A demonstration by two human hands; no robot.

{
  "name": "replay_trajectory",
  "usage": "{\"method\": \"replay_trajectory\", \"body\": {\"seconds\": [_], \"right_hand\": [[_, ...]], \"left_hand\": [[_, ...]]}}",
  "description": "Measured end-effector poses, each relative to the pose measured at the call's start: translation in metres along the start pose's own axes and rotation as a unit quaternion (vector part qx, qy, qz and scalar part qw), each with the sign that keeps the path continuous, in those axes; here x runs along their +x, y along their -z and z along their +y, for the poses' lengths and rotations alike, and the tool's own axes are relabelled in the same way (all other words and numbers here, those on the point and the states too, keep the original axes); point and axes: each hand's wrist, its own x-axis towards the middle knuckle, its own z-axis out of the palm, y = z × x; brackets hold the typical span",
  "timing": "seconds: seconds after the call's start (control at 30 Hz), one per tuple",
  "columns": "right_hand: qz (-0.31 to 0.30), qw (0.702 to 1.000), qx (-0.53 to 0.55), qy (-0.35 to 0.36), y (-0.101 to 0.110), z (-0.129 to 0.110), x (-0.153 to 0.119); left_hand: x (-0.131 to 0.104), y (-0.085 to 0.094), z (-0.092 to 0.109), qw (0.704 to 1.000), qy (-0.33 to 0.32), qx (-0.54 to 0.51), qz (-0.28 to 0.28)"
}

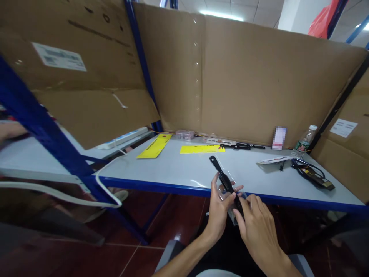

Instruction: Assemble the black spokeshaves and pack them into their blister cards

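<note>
My left hand (pixel 218 207) is closed round a slim black tool (pixel 225 180) with a hole through the end of its long handle; its exact kind does not show. Behind the tool, a clear plastic package (pixel 233 216) lies between my hands. My right hand (pixel 256 217) is closed at the tool's lower end, thumb and fingers pinching there. That lower end is partly hidden by my fingers. The handle points up and away, over the front edge of the white table (pixel 173 173).
Two yellow cards (pixel 155 146) lie toward the back, near several black tools (pixel 239 146) and a small clear box (pixel 185 134). At right are a corded black device (pixel 314 177), a white card (pixel 273 160) and a bottle (pixel 307 139). Cardboard walls (pixel 245 77) enclose the table.
</note>
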Motion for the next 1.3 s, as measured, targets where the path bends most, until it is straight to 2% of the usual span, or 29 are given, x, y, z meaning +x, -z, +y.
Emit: {"method": "replay_trajectory", "body": {"seconds": [0.1, 0.2, 0.3, 0.43, 0.57, 0.73, 0.93, 1.03, 1.13, 1.23, 1.3], "right_hand": [[-0.052, 0.998, 0.021, -0.027, 0.004, 0.001, 0.01], [-0.102, 0.989, 0.094, -0.058, 0.014, 0.004, 0.027], [-0.12, 0.977, 0.154, -0.088, 0.022, 0.006, 0.046], [-0.124, 0.975, 0.163, -0.084, 0.026, 0.012, 0.059], [-0.101, 0.973, 0.186, -0.095, 0.027, 0.027, 0.045], [-0.098, 0.971, 0.203, -0.076, 0.037, 0.04, 0.02], [-0.09, 0.973, 0.205, -0.054, 0.042, 0.034, 0.011], [-0.043, 0.992, 0.115, -0.005, 0.036, 0.024, 0.0], [-0.008, 0.999, 0.029, 0.02, 0.03, 0.015, -0.012], [-0.009, 0.999, 0.05, 0.008, 0.029, 0.015, -0.012], [-0.026, 0.995, 0.098, -0.021, 0.032, 0.023, -0.001]], "left_hand": [[0.001, 0.0, -0.001, 1.0, 0.006, 0.002, 0.017], [0.001, -0.001, 0.001, 0.999, 0.017, 0.004, 0.034], [-0.002, -0.004, 0.002, 0.999, 0.035, 0.009, 0.04], [-0.006, -0.006, 0.002, 0.998, 0.054, 0.002, 0.036], [-0.005, -0.006, 0.008, 0.998, 0.054, -0.024, 0.032], [-0.005, -0.007, 0.017, 0.994, 0.084, -0.067, 0.017], [-0.009, -0.008, 0.012, 0.992, 0.116, -0.052, -0.004], [-0.01, -0.007, 0.003, 0.995, 0.092, -0.038, 0.0], [-0.012, -0.006, -0.004, 0.997, 0.067, -0.032, 0.004], [-0.013, -0.004, -0.006, 0.998, 0.062, -0.023, 0.0], [-0.015, -0.004, -0.007, 0.997, 0.071, -0.01, -0.003]]}}
